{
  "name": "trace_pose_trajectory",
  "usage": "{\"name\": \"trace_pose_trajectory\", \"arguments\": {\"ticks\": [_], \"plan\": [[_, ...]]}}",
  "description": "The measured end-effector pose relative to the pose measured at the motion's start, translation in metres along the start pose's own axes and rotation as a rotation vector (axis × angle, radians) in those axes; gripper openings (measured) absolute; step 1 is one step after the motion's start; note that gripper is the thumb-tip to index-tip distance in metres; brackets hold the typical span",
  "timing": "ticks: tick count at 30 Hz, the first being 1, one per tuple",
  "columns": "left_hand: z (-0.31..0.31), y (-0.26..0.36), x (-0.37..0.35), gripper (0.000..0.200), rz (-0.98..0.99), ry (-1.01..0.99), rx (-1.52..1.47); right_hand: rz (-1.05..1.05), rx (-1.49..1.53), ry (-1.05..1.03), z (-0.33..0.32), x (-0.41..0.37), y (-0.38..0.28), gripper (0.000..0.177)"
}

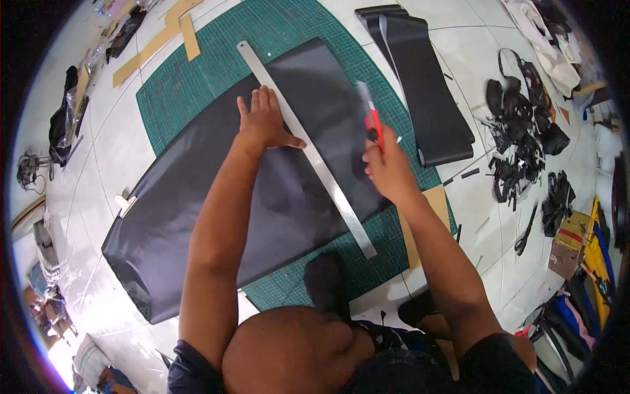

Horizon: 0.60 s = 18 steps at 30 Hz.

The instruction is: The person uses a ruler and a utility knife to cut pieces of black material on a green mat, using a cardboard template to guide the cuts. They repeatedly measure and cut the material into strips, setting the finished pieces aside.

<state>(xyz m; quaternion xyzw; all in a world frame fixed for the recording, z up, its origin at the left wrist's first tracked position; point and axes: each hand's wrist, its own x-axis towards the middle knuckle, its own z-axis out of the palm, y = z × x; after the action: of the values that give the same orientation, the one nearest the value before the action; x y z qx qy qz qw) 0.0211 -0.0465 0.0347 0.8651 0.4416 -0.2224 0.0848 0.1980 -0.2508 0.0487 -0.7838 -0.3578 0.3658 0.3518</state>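
Observation:
A wide black sheet (197,190) lies over the green cutting mat (262,295). Across the sheet runs a long metal ruler (328,180), slanting from upper left to lower right. My left hand (262,121) presses on the ruler and the sheet beside it, its fingers spread. To the right of the ruler, my right hand (388,164) is wrapped round a red cutter (375,123), held above the sheet with its blade end pointing up and away. The blade is blurred.
Folded black material (430,92) lies right of the mat. Beyond it are black scraps (518,131) on the tiled floor. Tan card strips (157,46) lie at the upper left, and another tan piece (436,203) is under my right forearm. A dark-covered foot (326,279) is at the mat's near edge.

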Motion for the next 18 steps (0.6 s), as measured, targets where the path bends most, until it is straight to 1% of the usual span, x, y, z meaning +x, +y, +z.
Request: {"name": "trace_pose_trajectory", "arguments": {"ticks": [1, 4, 5, 8, 12, 14, 18], "plan": [[-0.004, 0.003, -0.001, 0.151, -0.007, -0.026, 0.015, -0.063, -0.114, -0.017, 0.01, 0.009, -0.007, 0.035], [-0.005, 0.005, -0.001, 0.151, -0.026, -0.036, 0.009, -0.12, -0.384, -0.073, 0.034, 0.031, -0.038, 0.034], [-0.005, 0.005, -0.001, 0.151, -0.038, -0.032, 0.013, -0.171, -0.437, -0.094, 0.044, 0.041, -0.04, 0.03], [-0.003, 0.0, -0.002, 0.152, -0.032, -0.037, -0.05, -0.165, -0.532, -0.17, 0.068, 0.066, -0.063, 0.029], [0.003, -0.004, -0.003, 0.152, -0.009, 0.009, -0.04, -0.158, -0.549, -0.211, 0.1, 0.101, -0.09, 0.029], [0.003, -0.006, -0.002, 0.15, -0.001, -0.001, -0.05, -0.194, -0.539, -0.239, 0.11, 0.115, -0.098, 0.032], [0.003, -0.007, -0.001, 0.15, -0.001, -0.014, -0.073, -0.159, -0.534, -0.225, 0.121, 0.126, -0.111, 0.037]]}}
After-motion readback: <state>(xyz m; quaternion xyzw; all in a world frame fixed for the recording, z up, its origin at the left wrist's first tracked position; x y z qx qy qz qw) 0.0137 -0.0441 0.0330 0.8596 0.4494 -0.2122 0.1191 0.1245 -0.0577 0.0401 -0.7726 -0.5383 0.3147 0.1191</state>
